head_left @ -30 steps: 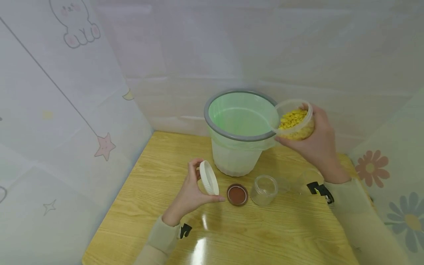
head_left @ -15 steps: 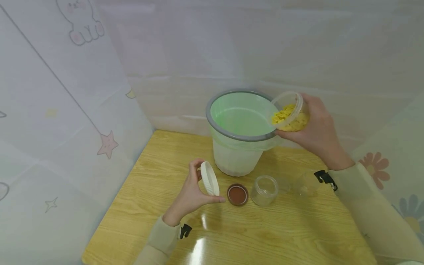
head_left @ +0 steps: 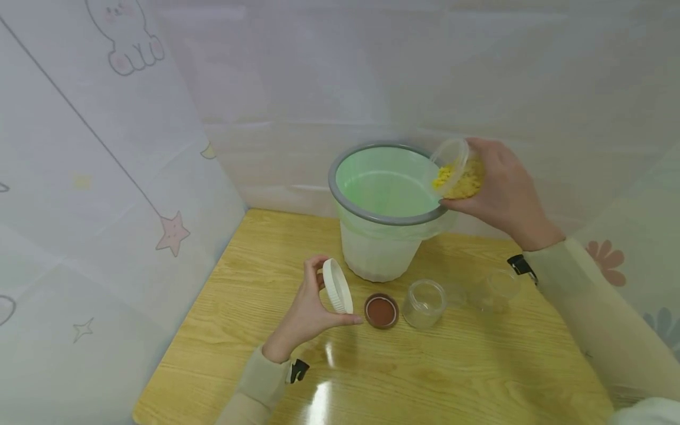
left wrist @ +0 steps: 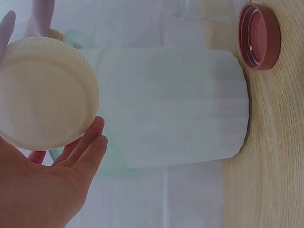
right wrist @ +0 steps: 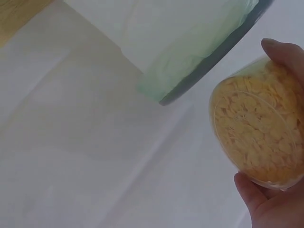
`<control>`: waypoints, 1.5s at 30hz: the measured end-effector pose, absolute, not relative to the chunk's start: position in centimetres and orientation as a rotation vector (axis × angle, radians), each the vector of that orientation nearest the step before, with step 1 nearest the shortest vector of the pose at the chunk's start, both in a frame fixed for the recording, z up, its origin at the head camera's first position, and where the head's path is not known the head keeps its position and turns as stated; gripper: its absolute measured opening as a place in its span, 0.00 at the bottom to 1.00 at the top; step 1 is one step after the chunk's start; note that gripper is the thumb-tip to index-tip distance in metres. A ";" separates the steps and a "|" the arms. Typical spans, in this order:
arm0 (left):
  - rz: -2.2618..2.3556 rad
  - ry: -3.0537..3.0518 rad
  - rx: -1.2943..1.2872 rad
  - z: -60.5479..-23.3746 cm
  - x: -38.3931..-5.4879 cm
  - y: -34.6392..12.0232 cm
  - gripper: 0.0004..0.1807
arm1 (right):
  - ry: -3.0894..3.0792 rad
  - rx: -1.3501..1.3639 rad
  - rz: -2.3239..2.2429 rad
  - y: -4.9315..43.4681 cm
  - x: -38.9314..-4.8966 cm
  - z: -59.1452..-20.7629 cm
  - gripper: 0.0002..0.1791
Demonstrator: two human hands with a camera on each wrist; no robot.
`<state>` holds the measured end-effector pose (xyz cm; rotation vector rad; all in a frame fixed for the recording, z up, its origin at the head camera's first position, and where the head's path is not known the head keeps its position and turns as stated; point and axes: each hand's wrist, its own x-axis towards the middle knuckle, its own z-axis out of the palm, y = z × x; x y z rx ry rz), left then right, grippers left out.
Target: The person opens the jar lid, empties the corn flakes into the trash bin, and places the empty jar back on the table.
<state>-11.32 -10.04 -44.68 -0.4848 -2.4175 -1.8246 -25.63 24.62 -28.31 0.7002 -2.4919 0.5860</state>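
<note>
A clear plastic jar (head_left: pixel 470 177) of yellow flakes is gripped by my right hand (head_left: pixel 507 189), tilted with its mouth toward the bin (head_left: pixel 379 254) at the right side of the rim. In the right wrist view the jar's bottom (right wrist: pixel 256 133) faces the camera, packed with flakes. My left hand (head_left: pixel 305 310) pinches a white ribbed lid (head_left: pixel 337 287) by its edge, held on its side in front of the bin. The left wrist view shows the lid's flat top (left wrist: pixel 45 97). A pale green bag lines the bin under a grey ring (head_left: pixel 366 215).
A brown screw lid (head_left: pixel 381 311) lies upturned on the wooden table (head_left: pixel 239 330). Beside it stands a clear jar (head_left: pixel 424 306); another clear container (head_left: pixel 494 292) is farther right. Pale printed sheets cover the walls behind and beside the table.
My right hand has raised the jar, moved it left to the bin's rim, and tipped it further, so the flakes lean toward its mouth. The left hand with the white lid stays nearly still.
</note>
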 end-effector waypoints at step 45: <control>-1.826 -2.458 -0.459 -44.9 -11.1 -10.1 0.65 | -2.425 0.910 0.343 23.3 -27.0 -28.9 0.60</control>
